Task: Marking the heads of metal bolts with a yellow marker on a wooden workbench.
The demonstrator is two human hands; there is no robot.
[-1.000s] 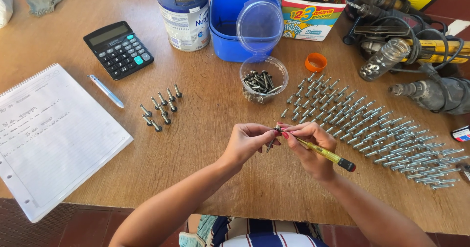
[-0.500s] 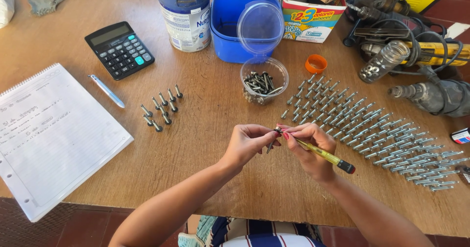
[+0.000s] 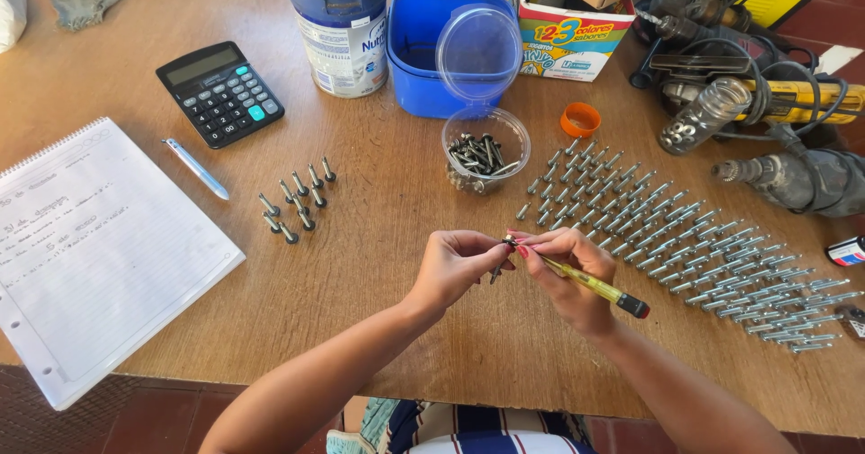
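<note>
Over the wooden table's front edge, my left hand point(image 3: 459, 267) pinches a small metal screw point(image 3: 498, 270) by its head. My right hand point(image 3: 566, 274) grips a yellow-handled screwdriver point(image 3: 595, 286) whose tip meets that screw; the dark butt end points lower right. Both hands touch at the fingertips. A clear round tub point(image 3: 487, 153) of dark screws stands just beyond them. Many screws lie in neat rows point(image 3: 685, 238) to the right. A small group of screws point(image 3: 295, 202) stands upright to the left.
A spiral notebook point(image 3: 90, 256), a pen point(image 3: 198, 169) and a calculator point(image 3: 220, 92) lie at left. A white-and-blue can point(image 3: 342, 23), blue container point(image 3: 423, 49), coloured box point(image 3: 568, 31) and orange cap point(image 3: 580, 119) stand behind. Power drills with cables point(image 3: 766, 121) crowd the right.
The hands stay in the same place; the fingers shift only slightly around the screw and screwdriver tip. Nothing on the table has moved.
</note>
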